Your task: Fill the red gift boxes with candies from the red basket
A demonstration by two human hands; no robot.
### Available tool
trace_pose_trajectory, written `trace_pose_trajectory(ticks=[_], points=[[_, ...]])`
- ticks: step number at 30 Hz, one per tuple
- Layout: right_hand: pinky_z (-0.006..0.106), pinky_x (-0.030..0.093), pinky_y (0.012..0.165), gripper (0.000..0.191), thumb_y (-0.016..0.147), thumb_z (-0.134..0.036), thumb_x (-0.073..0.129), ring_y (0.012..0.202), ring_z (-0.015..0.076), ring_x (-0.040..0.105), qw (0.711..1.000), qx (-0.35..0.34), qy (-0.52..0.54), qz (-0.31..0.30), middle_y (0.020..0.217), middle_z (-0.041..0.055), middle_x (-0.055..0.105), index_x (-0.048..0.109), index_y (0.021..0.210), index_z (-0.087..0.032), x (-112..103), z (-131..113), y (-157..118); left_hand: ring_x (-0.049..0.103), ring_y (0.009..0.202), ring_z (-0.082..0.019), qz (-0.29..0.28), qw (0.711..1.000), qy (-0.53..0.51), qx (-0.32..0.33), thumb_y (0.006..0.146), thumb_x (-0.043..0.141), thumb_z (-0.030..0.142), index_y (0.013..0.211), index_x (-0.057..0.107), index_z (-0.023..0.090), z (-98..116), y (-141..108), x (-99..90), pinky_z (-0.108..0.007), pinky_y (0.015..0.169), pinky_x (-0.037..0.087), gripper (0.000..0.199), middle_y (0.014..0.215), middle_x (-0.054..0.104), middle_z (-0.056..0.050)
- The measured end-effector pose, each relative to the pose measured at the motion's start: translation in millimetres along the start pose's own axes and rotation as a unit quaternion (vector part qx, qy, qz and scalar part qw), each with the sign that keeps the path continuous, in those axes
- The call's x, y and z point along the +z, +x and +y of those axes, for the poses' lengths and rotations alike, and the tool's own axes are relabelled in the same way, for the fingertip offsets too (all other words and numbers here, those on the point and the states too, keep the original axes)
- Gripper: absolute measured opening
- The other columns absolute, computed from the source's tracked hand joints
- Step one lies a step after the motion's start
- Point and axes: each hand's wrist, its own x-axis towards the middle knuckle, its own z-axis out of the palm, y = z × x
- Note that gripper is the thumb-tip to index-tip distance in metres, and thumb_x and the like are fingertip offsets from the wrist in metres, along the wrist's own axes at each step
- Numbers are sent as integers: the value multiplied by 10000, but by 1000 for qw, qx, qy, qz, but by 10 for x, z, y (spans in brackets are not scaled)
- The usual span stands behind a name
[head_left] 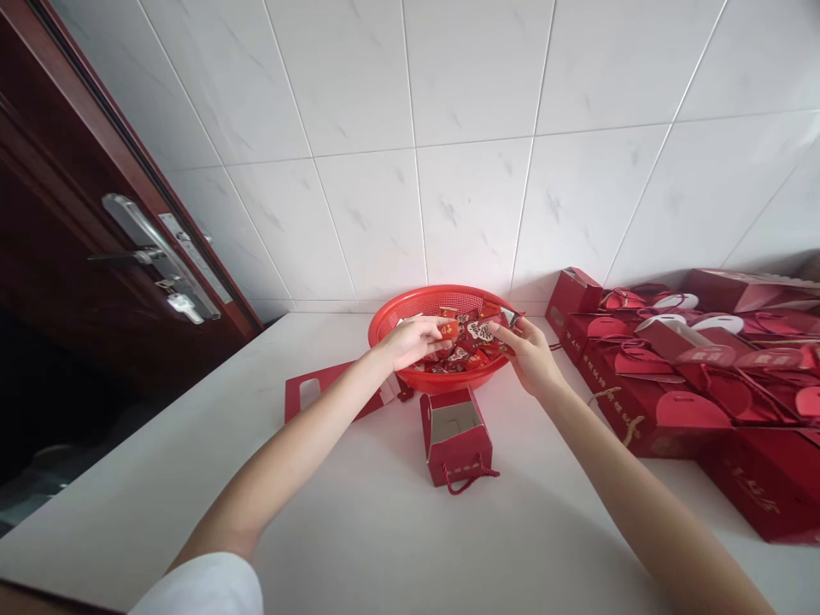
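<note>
A red plastic basket full of red-wrapped sweets stands against the wall. Over its left side, my left hand pinches a small red candy packet. My right hand is at the basket's right rim, its fingers closed on a larger red snack packet with white lettering. In front of the basket stands a small dark-red gift box with its top open and a twisted cord handle hanging on the near side. Its inside looks pale.
A flat red box blank lies left of the basket. Many filled-out red gift boxes are packed together on the right of the white table. A tiled wall rises behind, and a dark door with a metal handle is at left.
</note>
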Motion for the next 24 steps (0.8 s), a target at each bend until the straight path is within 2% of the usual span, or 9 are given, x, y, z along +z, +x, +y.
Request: trace_pose_trajectory(ticks=[2, 6, 10, 14, 18, 21, 24], points=[[374, 574, 841, 475, 574, -420, 920, 894, 243, 729, 1000, 7, 8, -2, 913, 33, 773, 714, 946, -207, 4, -7, 0, 685, 834, -157, 4, 999, 20, 33, 687, 616, -24, 844, 730, 124, -35, -2, 4, -296, 850, 562, 245, 899, 737, -72], [377, 584, 839, 444, 575, -413, 925, 888, 239, 731, 1000, 9, 27, -11, 888, 26, 767, 711, 909, -213, 21, -77, -25, 676, 809, -152, -3, 994, 83, 71, 657, 797, 53, 964, 730, 135, -57, -56, 15, -338, 865, 555, 325, 864, 736, -43], [353, 592, 848, 382, 625, -410, 904, 932, 233, 723, 999, -6, 25, -36, 945, 26, 767, 725, 907, -224, 82, -229, -135, 675, 884, -178, -30, 974, 173, 141, 645, 887, 234, 935, 710, 141, -23, -299, 37, -345, 878, 546, 352, 931, 726, -46], [347, 596, 808, 313, 712, -422, 855, 941, 241, 722, 996, -17, 15, -85, 964, 28, 765, 740, 935, -236, 165, -378, -296, 686, 959, -212, -77, 958, 206, 183, 733, 840, 345, 967, 667, 163, 15, -639, 91, -353, 864, 563, 343, 1051, 709, -61], [373, 589, 820, 333, 721, -457, 844, 971, 267, 715, 991, -2, -5, -131, 975, 39, 764, 744, 958, -245, 203, -476, -408, 694, 948, -212, -57, 951, 223, 207, 790, 788, 336, 1026, 649, 178, 43, -871, 98, -333, 847, 566, 316, 1038, 715, -55], [398, 577, 852, 365, 690, -449, 864, 959, 276, 715, 990, -10, -27, -135, 955, 45, 763, 747, 962, -237, 193, -530, -428, 691, 977, -225, -62, 946, 263, 181, 832, 736, 326, 1131, 652, 180, 70, -965, 46, -324, 845, 554, 343, 1060, 718, -68], [389, 570, 837, 348, 675, -439, 871, 928, 268, 717, 992, -30, -32, -115, 932, 42, 762, 751, 932, -238, 163, -568, -415, 672, 1043, -238, -88, 922, 335, 174, 865, 690, 322, 1136, 681, 189, 89, -1024, -6, -305, 851, 532, 302, 1126, 715, -70]])
